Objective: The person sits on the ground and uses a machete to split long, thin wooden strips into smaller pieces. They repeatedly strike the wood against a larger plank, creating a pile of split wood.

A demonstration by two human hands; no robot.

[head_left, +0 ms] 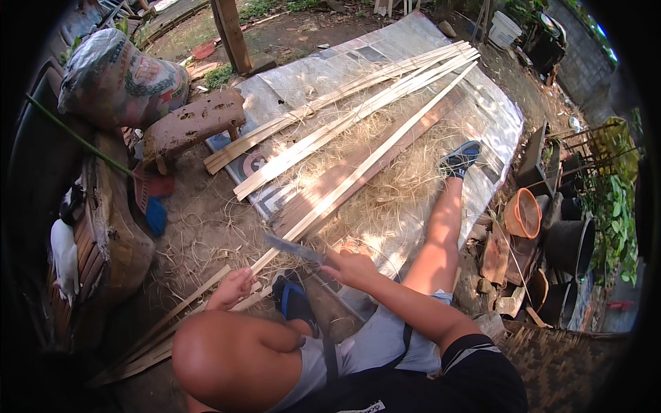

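Observation:
My left hand [234, 288] is closed around the near end of a long, pale bamboo strip [363, 168], which runs away from me over a brown wooden plank [407, 139]. In my right hand [354, 268] is the handle of a knife [295, 248] with a broad grey blade. The blade points left and lies across the strip, just beyond my left hand; whether its edge touches the strip I cannot tell. Left of the plank lie two bundles of similar strips, a nearer bundle [351, 122] and a farther bundle [303, 112]. Thin curled shavings [396, 193] cover the ground around the plank.
A printed sheet [499, 113] is spread under the strips. A low brown bench [193, 127] and a stuffed sack [124, 79] stand at the left, near a white cat [64, 261]. Orange pot [522, 213] and black pots [570, 246] line the right. More strips [162, 337] lie lower left.

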